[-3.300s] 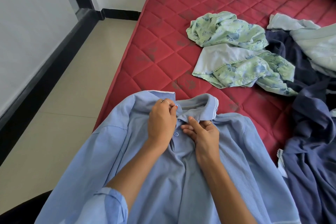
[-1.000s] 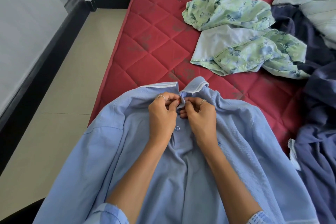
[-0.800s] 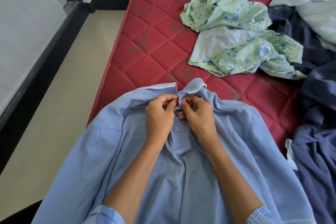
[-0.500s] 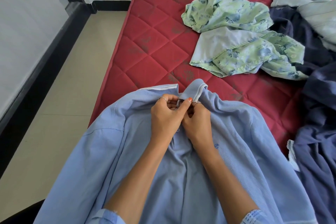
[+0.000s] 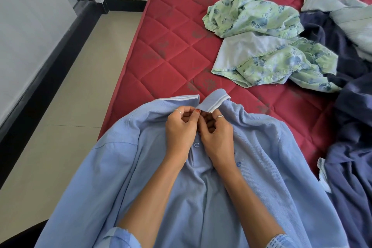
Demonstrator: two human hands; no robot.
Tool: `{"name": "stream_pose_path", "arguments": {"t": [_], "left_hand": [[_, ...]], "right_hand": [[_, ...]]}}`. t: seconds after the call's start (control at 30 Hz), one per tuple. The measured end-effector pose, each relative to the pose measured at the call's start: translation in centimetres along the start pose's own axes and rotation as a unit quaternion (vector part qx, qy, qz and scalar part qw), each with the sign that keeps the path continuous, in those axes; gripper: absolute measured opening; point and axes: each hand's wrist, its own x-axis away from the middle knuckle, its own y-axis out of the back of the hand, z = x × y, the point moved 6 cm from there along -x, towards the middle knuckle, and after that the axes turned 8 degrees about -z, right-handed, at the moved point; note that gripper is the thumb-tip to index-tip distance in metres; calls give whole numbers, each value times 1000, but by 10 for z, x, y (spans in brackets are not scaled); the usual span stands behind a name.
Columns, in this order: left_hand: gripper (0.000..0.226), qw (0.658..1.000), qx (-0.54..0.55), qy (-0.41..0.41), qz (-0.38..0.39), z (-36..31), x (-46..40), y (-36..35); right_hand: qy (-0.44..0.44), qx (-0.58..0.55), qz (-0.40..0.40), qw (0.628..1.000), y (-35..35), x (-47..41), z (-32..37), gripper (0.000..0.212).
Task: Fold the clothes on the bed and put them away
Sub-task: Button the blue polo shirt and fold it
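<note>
- The light blue polo shirt (image 5: 201, 197) lies front up, spread over the near corner of the red quilted mattress (image 5: 171, 50); its left shoulder and sleeve hang past the mattress edge over the floor.
- My left hand (image 5: 180, 130) is curled at the top of the shirt's placket, thumb and fingers pinching the cloth just under the collar (image 5: 214, 101). There is a ring on one finger, and the thumbnail is painted red.
- My right hand (image 5: 216, 137) sits right against the left, knuckles touching, its fingers also curled into the placket cloth and gripping it. It wears a ring too.
- Exactly what my fingertips pinch between them I cannot tell; they hide it.
- One small blue button (image 5: 196, 145) shows on the placket just below my two hands, in the gap between my wrists.
- The collar stands up beyond my fingers, its white-edged tip turned toward the middle of the bed.
- A bit of blue lettering (image 5: 238, 163) shows on the shirt's chest beside my right wrist.
- Farther up the mattress, well apart from the shirt, lies a crumpled green floral garment (image 5: 261, 36), part of it turned pale side out.
- To its right are dark navy clothes (image 5: 352, 137) running down the right edge, close beside the polo's right side.
- A pale grey-green garment (image 5: 350, 16) lies on top of the navy pile at the far right.
- Left of the bed is beige tiled floor (image 5: 70, 96), with a black skirting (image 5: 40, 86) along a white wall.
</note>
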Motion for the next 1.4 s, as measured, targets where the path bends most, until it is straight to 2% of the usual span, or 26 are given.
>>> {"name": "stream_pose_path", "arguments": {"t": [0.2, 0.37, 0.5, 0.6, 0.77, 0.93, 1.0, 1.17, 1.3, 1.4], "left_hand": [[12, 997, 66, 43, -11, 6, -1, -4], [18, 996, 80, 34, -24, 7, 0, -5], [32, 996, 73, 29, -45, 8, -1, -8], [33, 992, 106, 64, -38, 12, -4, -10], [36, 985, 147, 87, -5, 13, -7, -9], [34, 983, 161, 91, -15, 11, -4, -9], [34, 982, 166, 91, -16, 12, -4, -9], [36, 985, 153, 75, -11, 12, -6, -10], [38, 992, 120, 47, -8, 13, -8, -6], [37, 995, 100, 21, -12, 12, -7, -4]], "right_hand": [[35, 28, 2, 999, -2, 2, 4, 17], [29, 27, -3, 999, 0, 3, 5, 30], [6, 4, -3, 1000, 0, 2, 5, 26], [11, 9, 3, 1000, -2, 2, 5, 25], [48, 61, 8, 997, -7, 0, 1, 11], [115, 121, 17, 986, -10, 2, 5, 6], [85, 100, 26, 991, -10, 3, 5, 8], [-86, -39, 60, 994, -4, -7, 0, 13], [-242, -148, 153, 947, -7, -21, -6, 20], [-322, -160, 229, 905, -6, -26, -6, 21]]}}
